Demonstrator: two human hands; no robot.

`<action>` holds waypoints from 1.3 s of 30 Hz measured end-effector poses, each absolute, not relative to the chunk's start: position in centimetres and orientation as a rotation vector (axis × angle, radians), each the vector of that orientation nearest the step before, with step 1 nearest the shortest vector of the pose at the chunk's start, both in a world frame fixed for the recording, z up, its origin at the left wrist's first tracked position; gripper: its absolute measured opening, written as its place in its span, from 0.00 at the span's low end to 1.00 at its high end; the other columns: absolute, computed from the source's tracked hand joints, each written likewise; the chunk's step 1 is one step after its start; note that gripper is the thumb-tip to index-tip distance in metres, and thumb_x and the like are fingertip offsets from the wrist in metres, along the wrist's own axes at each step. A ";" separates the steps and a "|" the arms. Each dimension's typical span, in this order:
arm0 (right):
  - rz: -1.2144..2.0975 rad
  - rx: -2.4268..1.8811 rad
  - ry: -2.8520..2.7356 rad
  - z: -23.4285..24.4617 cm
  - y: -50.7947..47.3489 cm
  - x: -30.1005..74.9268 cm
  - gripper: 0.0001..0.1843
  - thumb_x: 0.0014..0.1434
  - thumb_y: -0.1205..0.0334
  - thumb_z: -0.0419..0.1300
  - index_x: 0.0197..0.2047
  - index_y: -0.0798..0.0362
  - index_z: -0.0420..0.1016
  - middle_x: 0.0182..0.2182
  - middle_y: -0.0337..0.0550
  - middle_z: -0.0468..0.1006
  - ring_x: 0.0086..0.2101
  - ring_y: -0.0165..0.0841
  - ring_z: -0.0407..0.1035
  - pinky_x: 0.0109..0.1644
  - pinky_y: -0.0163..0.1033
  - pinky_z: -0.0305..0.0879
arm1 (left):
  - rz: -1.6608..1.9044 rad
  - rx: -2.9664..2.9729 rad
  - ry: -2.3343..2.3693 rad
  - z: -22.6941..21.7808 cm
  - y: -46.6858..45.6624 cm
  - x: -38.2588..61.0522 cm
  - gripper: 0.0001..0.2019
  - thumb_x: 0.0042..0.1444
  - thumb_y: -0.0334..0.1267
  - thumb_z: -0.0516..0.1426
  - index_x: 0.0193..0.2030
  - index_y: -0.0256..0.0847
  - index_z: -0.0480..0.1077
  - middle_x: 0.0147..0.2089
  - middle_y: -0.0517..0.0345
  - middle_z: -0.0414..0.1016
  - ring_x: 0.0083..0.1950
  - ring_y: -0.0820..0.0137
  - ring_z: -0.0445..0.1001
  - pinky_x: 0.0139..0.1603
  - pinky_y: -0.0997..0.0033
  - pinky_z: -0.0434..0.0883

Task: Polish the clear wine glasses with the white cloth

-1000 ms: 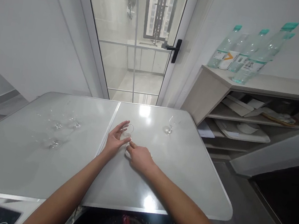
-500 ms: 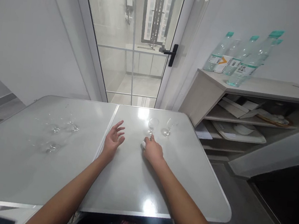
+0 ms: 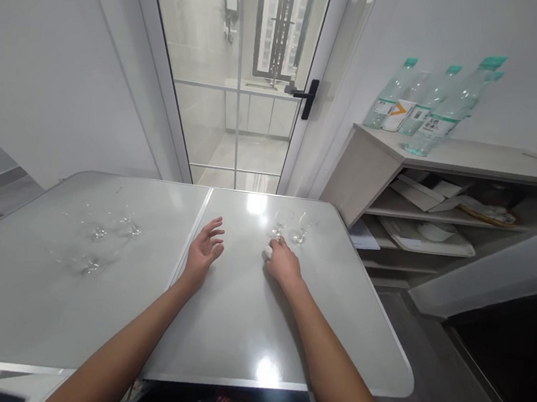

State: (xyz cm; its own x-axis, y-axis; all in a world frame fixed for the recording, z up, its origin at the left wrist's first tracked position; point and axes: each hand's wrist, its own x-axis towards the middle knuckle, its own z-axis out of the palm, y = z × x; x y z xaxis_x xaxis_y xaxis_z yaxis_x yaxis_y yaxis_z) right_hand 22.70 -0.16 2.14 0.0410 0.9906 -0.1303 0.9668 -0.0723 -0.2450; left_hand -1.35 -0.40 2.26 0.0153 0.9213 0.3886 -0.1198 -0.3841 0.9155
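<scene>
My right hand [image 3: 284, 266] rests on the grey table [image 3: 233, 315], its fingers closed round the foot of a small clear stemmed glass [image 3: 278, 228]. A small white wad [image 3: 268, 252] is tucked under the same fingers. A second clear stemmed glass [image 3: 300, 233] stands just right of the first, close but apart. My left hand [image 3: 203, 250] hovers palm-up near the table's centre seam with the fingers spread and nothing in it.
Three more clear glasses [image 3: 96, 231] stand on the table's left half. A wooden shelf unit [image 3: 394, 151] at the right carries several water bottles [image 3: 424, 103] on top and papers on its shelves. A glass door [image 3: 246, 73] stands behind the table.
My right hand has carried the glass from the table's middle to the right and set it beside the other glass. My left hand let go of it and opened.
</scene>
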 end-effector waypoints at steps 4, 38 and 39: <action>0.405 -2.202 -2.060 2.1 -0.1 22.8 0.28 0.57 0.71 0.58 0.62 0.53 0.69 0.75 0.58 0.55 0.50 0.46 0.78 0.49 0.46 0.70 | 1.517 1.426 0.874 2.2 -0.4 -1.4 0.28 0.59 0.51 0.67 0.65 0.49 0.72 0.75 0.45 0.62 0.61 0.57 0.72 0.55 0.61 0.73; 0.421 -2.204 -2.041 2.1 0.0 22.9 0.29 0.57 0.71 0.59 0.62 0.53 0.69 0.76 0.58 0.54 0.48 0.46 0.79 0.45 0.45 0.70 | 1.515 1.543 0.929 1.5 0.1 -1.6 0.17 0.61 0.47 0.64 0.54 0.46 0.75 0.67 0.45 0.67 0.52 0.64 0.74 0.50 0.64 0.74; 0.415 -2.203 -2.040 2.0 0.0 22.9 0.29 0.57 0.71 0.59 0.62 0.53 0.69 0.76 0.57 0.54 0.48 0.46 0.79 0.45 0.44 0.70 | 1.530 1.571 0.962 1.7 0.1 -1.8 0.16 0.62 0.47 0.64 0.54 0.46 0.75 0.66 0.46 0.68 0.51 0.64 0.75 0.50 0.64 0.74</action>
